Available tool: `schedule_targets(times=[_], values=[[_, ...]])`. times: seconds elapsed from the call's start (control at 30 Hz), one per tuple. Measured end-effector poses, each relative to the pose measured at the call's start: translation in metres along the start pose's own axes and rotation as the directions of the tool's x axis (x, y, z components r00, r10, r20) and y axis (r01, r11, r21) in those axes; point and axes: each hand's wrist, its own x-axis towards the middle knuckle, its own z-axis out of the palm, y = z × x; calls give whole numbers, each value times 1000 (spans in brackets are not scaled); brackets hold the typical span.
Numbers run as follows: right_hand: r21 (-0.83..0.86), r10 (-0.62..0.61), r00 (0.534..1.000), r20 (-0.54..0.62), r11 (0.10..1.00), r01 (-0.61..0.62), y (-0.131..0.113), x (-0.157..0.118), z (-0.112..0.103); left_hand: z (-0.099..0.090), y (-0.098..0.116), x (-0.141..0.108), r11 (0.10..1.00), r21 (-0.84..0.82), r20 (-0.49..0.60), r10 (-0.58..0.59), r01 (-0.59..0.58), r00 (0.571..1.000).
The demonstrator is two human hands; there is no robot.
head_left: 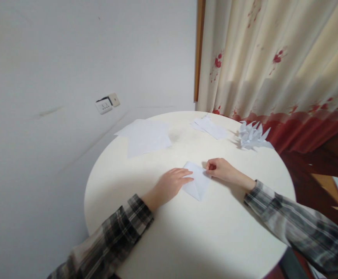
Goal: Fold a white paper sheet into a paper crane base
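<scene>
A small folded white paper (198, 184) lies on the round white table (186, 240), one corner pointing towards me. My left hand (173, 183) rests on its left side, fingers stretched out and slightly apart over the paper. At the right corner of the paper, my right hand (219, 169) is closed, thumb and forefinger pinching the paper's edge. Folded flaps meet near the paper's lower part.
Large white sheets (148, 137) lie at the table's back left. Smaller paper pieces (211, 127) are at the back. Several pointed folded paper shapes (253, 135) cluster at the back right, near the curtain (244, 58). A wall (55, 155) borders the table's left.
</scene>
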Motion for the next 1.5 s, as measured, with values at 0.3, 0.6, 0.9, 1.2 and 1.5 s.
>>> schedule_targets(times=[0.3,0.6,0.9,1.2,1.5], values=[[360,53,993,104,929,-87,4,-5,2,7,32,-2,985,27,-33,-167,168,985],[385,-51,993,110,923,4,6,-20,5,10,14,-6,999,38,29,-28,27,999],[215,-33,981,-189,974,74,8,-30,10,4,23,-7,998,-58,-61,-10,6,998],[604,151,978,-140,796,-37,6,-28,9,-2,0,7,629,-709,-264,-657,320,707],[743,134,989,60,656,-134,-5,-30,9,-5,-2,6,-9,-955,212,-719,296,662]])
